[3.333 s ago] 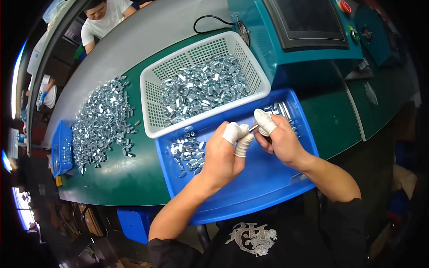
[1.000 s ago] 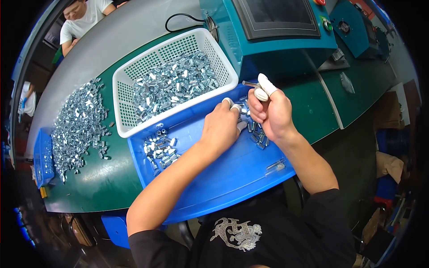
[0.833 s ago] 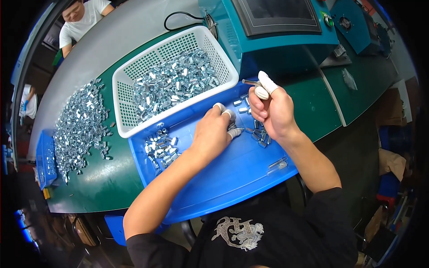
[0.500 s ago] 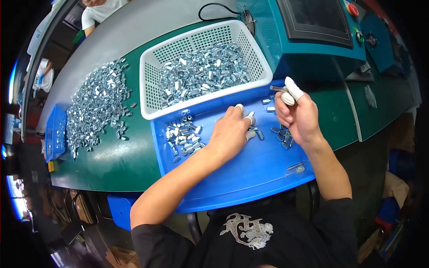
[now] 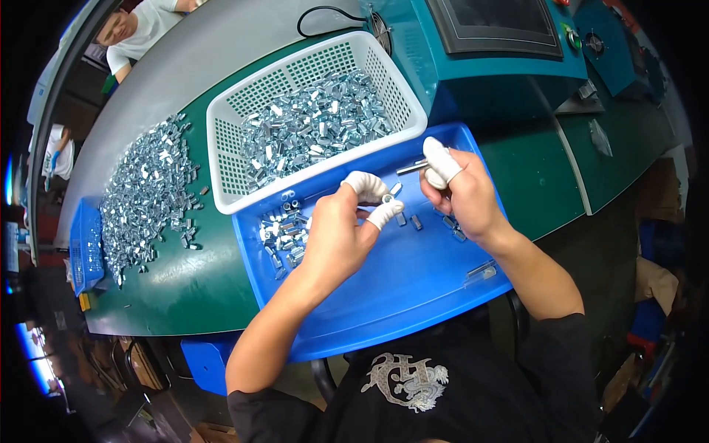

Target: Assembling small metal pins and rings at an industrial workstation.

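Observation:
My left hand (image 5: pixel 341 235), with white finger covers, pinches a small silver long nut (image 5: pixel 388 198) between thumb and finger; its round hole faces up. To its right, my right hand (image 5: pixel 467 193), also with covered fingertips, is closed on a slim metal rod (image 5: pixel 411 167) that points left toward the nut. Rod and nut are apart. Both hands are over a shallow blue tray (image 5: pixel 369 306). In the tray, a group of long nuts (image 5: pixel 284 232) lies left of my left hand, and several more (image 5: pixel 452 226) lie beneath my right hand.
A white perforated basket (image 5: pixel 317 163) full of long nuts rests at the tray's far edge. Left of it, a big pile of nuts (image 5: pixel 151 192) covers the green table beside a blue basket (image 5: pixel 87 244). A teal machine (image 5: pixel 502 85) stands far right. Another person (image 5: pixel 144 33) is across the table.
My left hand has lifted from the tray floor with a long nut between its fingertips. My right hand has moved left and lower with the rod. The whole view has shifted slightly.

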{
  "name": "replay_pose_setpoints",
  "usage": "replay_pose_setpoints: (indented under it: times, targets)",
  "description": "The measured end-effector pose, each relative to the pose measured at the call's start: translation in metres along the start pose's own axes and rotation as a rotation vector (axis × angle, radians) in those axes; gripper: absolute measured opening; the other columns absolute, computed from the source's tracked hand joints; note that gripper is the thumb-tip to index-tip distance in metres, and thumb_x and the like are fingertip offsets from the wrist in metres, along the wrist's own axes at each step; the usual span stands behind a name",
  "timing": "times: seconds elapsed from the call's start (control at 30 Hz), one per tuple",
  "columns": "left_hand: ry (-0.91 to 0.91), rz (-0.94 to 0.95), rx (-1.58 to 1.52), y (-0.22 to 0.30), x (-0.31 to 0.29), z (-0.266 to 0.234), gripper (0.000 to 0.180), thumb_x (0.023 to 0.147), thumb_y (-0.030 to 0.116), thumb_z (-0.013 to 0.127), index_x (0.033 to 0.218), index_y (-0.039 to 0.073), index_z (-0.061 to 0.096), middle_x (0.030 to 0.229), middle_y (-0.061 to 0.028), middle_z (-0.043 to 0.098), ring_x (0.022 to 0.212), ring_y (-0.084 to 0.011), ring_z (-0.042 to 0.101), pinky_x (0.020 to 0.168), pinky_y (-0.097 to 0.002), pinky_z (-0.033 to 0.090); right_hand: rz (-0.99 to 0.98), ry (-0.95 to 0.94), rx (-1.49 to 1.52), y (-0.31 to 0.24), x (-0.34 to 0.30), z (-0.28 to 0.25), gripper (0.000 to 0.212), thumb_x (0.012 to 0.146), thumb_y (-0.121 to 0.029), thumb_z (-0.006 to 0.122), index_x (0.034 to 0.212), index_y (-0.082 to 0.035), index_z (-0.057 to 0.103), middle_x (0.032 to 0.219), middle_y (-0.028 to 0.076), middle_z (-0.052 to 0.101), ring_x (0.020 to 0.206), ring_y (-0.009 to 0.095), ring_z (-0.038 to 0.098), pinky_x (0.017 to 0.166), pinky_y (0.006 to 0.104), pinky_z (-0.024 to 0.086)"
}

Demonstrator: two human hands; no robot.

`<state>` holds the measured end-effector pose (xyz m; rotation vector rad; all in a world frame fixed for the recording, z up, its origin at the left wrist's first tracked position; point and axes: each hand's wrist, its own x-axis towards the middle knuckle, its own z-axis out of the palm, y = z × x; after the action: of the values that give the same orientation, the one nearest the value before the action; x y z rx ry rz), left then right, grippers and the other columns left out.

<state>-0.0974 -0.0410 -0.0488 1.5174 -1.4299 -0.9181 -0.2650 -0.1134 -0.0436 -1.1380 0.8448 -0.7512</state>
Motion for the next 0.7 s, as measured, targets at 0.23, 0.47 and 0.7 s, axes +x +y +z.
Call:
replay_pose_setpoints:
  times: [0.23,0.47,0.7]
  targets:
    - [0.052,-0.053,-0.236,0.004,-0.002,-0.008,0.021,0.077,0.004,0.073,0.091,0.001,0.059,0.084,-0.0017,0.061,0.075,-0.0073,0.058,0.068,-0.0211,0.049,-0.173,-0.028,-0.158,0.003,-0.005,0.015,0.043,0.095,-0.027,0.046,0.057,-0.008,0.045,0.053,-0.003,0.044,0.05,0.004,0.035,0.045,0.0225,0.027]
    - [-0.012,-0.007,-0.333,0.0,-0.005,-0.012,0.019,0.078,-0.001,0.07,0.094,-0.001,0.062,0.09,-0.0065,0.066,0.08,-0.0111,0.062,0.07,-0.0238,0.051,-0.148,-0.073,-0.148,0.003,-0.008,0.018,0.04,0.096,-0.024,0.045,0.06,-0.007,0.047,0.053,-0.003,0.045,0.051,0.004,0.036,0.045,0.0217,0.028]
    - [0.103,0.381,0.056,-0.006,-0.001,-0.007,0.016,0.075,-0.001,0.071,0.086,-0.001,0.06,0.079,-0.0078,0.065,0.076,-0.0153,0.063,0.065,-0.0267,0.051,0.138,-0.164,-0.113,-0.002,-0.006,0.02,0.037,0.096,-0.028,0.044,0.066,-0.007,0.05,0.053,-0.001,0.045,0.045,0.004,0.034,0.04,0.021,0.026]
